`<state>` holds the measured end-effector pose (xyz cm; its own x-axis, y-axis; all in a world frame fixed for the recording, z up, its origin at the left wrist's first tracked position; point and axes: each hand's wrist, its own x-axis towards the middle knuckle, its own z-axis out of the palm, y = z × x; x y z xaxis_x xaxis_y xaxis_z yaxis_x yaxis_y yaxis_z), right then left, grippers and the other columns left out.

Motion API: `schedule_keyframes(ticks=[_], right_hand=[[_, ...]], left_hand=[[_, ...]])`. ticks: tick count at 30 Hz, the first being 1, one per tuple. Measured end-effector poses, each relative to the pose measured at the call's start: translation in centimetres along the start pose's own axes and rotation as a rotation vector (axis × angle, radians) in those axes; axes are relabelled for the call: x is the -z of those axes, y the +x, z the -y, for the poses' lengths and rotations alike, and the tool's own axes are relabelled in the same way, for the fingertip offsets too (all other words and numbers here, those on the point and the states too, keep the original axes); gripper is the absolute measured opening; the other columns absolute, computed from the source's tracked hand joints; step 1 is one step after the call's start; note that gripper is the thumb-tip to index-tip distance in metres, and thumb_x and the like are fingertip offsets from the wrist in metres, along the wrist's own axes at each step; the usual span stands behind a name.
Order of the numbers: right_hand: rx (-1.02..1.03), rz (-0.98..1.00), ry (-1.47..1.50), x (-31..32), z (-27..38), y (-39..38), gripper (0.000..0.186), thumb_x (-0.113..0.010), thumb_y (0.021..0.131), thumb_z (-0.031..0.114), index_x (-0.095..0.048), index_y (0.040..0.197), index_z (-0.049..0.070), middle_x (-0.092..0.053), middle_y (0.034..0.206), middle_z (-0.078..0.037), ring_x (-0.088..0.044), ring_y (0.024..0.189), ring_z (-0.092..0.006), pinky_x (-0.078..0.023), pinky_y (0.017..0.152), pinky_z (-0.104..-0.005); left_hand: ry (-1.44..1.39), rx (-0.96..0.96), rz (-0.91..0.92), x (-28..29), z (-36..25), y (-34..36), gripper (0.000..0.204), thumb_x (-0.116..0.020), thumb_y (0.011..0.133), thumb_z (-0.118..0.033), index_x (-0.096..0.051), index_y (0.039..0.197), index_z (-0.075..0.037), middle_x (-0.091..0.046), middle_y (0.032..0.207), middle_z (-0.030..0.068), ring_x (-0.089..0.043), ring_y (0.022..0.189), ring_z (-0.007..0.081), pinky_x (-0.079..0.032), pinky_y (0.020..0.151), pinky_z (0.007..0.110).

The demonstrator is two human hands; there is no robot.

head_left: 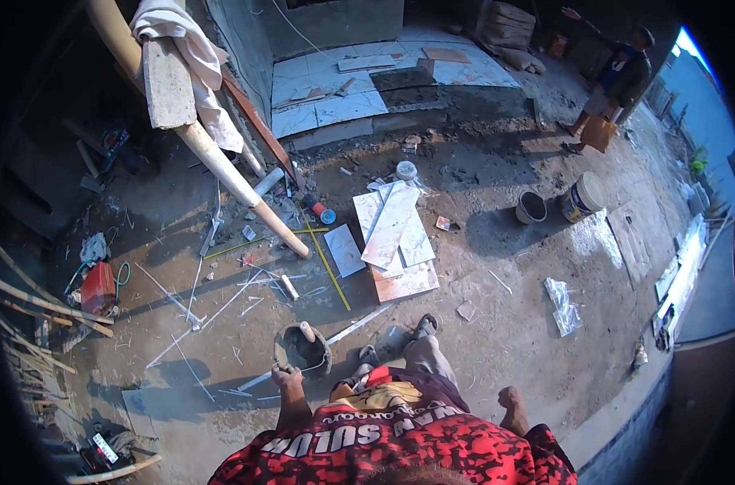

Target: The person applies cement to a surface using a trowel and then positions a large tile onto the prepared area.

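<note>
My left hand [286, 377] is closed on a dark, mortar-stained bucket [280, 352], at its near left side. Whether the fingers grip the rim or a thin handle I cannot make out. Inside the bucket stands a tool with a pale, round handle [307, 331]; its lower end is hidden. My right hand [510, 396] hangs at my right side with its fingers curled in, and nothing shows in it. Ahead of my feet lies a stack of marble-patterned tiles [393, 230], some cut into strips.
Yellow strips [327, 267] and thin white strips [196, 323] litter the floor ahead left. A bamboo pole [230, 178] slants in from above. Two buckets, one dark [531, 208] and one pale [585, 196], stand right. A person [618, 81] with a brown bag stands far right.
</note>
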<state>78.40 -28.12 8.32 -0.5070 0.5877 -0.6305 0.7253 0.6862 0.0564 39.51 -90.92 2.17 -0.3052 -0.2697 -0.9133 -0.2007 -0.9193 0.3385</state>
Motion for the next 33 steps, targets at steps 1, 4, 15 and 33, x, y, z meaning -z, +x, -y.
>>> schedule_keyframes(ticks=[1,4,15,33], right_hand=[[-0.072,0.113,0.161,-4.3,-0.9,-3.0,0.028,-0.059,0.079,0.016,-0.064,0.102,0.001,-0.065,0.092,-0.018,-0.064,0.086,-0.0202,-0.051,0.073,-0.0315],[-0.392,0.309,0.96,-10.9,2.7,-9.0,0.025,-0.059,0.078,0.016,-0.063,0.099,0.002,-0.064,0.088,-0.015,-0.063,0.081,-0.0204,-0.05,0.068,-0.0327],[-0.728,0.156,1.431,-7.3,-9.9,-10.5,0.015,-0.06,0.076,0.017,-0.061,0.086,0.007,-0.062,0.074,-0.004,-0.061,0.063,-0.021,-0.046,0.052,-0.037],[0.297,-0.342,0.899,32.3,-7.1,35.3,0.026,-0.059,0.076,0.007,-0.067,0.1,0.001,-0.07,0.088,-0.011,-0.064,0.079,-0.0155,-0.048,0.072,-0.0274]], left_hand=[[0.063,0.018,0.016,-1.5,1.4,-1.1,0.028,-0.052,0.079,-0.024,-0.037,0.056,-0.021,-0.034,0.049,-0.0087,-0.029,0.043,0.0099,-0.031,0.054,0.026],[0.098,-0.115,-0.131,-3.1,-0.5,-2.7,0.026,-0.05,0.077,-0.024,-0.036,0.055,-0.02,-0.032,0.049,-0.009,-0.029,0.044,0.0109,-0.034,0.071,0.035],[0.919,-0.186,-0.077,-1.5,11.1,-4.9,0.016,-0.051,0.075,-0.026,-0.045,0.062,-0.019,-0.042,0.056,-0.0063,-0.039,0.05,0.0121,-0.036,0.067,0.037],[3.126,-1.289,0.625,-6.9,31.7,-15.9,0.015,-0.061,0.071,-0.033,-0.064,0.075,-0.019,-0.059,0.068,-0.0016,-0.06,0.063,0.0145,-0.042,0.062,0.038]])
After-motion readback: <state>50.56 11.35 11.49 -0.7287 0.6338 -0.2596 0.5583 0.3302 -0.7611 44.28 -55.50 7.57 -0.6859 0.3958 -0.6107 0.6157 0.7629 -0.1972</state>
